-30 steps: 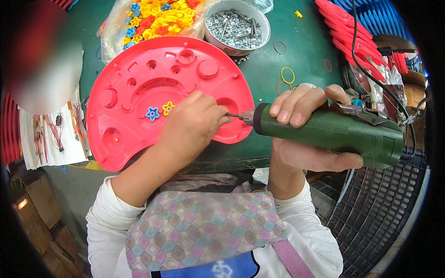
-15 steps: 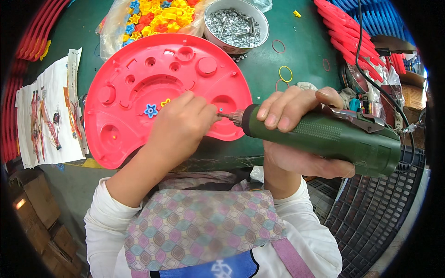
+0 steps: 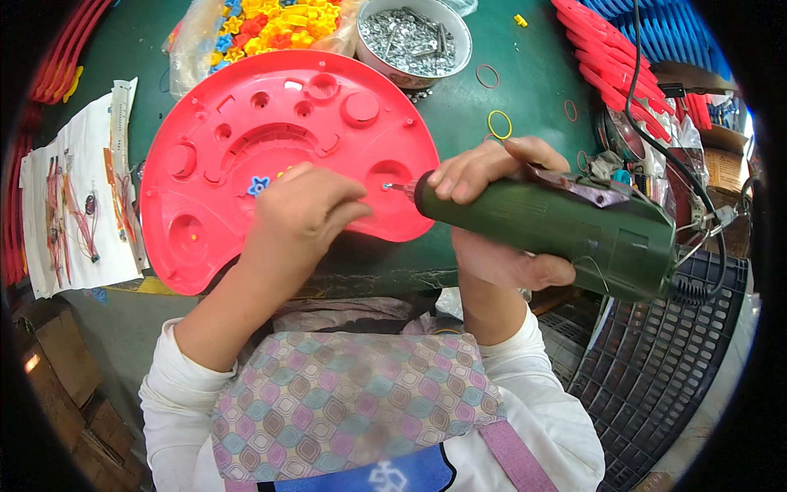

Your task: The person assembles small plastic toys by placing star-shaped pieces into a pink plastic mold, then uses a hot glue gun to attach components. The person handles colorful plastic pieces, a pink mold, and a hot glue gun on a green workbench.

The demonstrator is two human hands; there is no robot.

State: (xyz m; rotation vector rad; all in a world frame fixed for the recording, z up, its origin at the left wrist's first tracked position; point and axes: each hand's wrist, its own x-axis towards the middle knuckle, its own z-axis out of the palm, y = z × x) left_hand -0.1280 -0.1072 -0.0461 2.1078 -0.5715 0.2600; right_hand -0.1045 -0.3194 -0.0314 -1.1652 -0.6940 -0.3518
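My right hand [image 3: 512,217] is wrapped around a dark green electric screwdriver [image 3: 549,234], held nearly level with its bit pointing left. A small shiny piece, apparently a screw, shows at the bit's tip, over the round recess at the right end of a red curved plastic shell [image 3: 270,70]. My left hand [image 3: 303,209] hovers above the shell, left of the bit. Its thumb and forefinger are apart, while the other fingers are curled out of sight. Beside that hand, a blue star-shaped plastic piece [image 3: 258,186] sits on the shell; a yellow one is mostly covered by the hand.
Behind the shell are a bag of coloured star pieces [image 3: 287,29] and a white bowl of screws [image 3: 410,41]. Wired parts lie on a white sheet [image 3: 82,197] at left. Red shells [image 3: 598,57] are stacked at far right. The screwdriver's black cord [image 3: 656,139] hangs at right.
My left hand has moved left off the screwdriver bit, and its thumb and forefinger have parted. The screwdriver has shifted left, its tip now over the shell's right recess.
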